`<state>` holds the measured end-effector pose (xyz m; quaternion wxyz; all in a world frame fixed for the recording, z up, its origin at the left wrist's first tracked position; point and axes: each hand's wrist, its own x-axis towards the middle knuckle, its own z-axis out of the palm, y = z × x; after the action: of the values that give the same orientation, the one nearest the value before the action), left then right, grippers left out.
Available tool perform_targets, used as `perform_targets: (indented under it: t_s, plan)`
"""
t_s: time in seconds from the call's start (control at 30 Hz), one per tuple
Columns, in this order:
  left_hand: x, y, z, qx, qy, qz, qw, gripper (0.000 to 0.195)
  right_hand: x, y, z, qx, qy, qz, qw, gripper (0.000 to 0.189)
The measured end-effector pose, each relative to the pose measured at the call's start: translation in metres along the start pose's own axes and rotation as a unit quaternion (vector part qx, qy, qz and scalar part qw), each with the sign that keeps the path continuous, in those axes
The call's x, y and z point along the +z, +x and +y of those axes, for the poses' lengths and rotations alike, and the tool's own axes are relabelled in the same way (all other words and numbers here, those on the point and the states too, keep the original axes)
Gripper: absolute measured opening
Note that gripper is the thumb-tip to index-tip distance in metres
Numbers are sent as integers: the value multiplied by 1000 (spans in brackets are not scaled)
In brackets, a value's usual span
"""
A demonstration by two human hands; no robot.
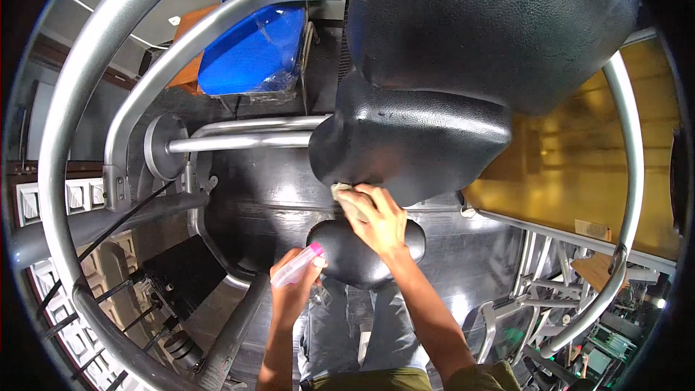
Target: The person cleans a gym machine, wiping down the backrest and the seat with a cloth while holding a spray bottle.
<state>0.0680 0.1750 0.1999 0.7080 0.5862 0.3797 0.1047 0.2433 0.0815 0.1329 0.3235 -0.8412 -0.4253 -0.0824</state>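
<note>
My right hand (pixel 383 222) presses a pale, folded cloth (pixel 341 191) against the lower front edge of a black padded gym seat (pixel 412 146). Above that seat rises a larger black backrest pad (pixel 488 27) with a grained, leather-like cover. My left hand (pixel 290 288) grips a translucent plastic bottle (pixel 296 269) with a pink top, held at a tilt. Below my right hand is a smaller, rounded black pad (pixel 334 258). My right wrist and forearm cover part of it.
Silver steel tubes (pixel 59 136) of the exercise machine curve around on the left, and another tube (pixel 632 136) bends down at the right. A blue chair (pixel 250 54) partly wrapped in clear plastic stands behind. A gold-coloured panel (pixel 575 174) and more gym frames (pixel 543 293) are on the right.
</note>
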Motion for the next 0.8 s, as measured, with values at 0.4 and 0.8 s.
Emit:
perform_targets:
  t_s: [0.4,0.8]
  plan:
    - [3,2,-5,-19,-24,25,999,9,-34,25,-6,61,56,85,993,53]
    - [14,12,2,20,-13,-12,1000,14,-45,7,17,73,-4,79,994,46]
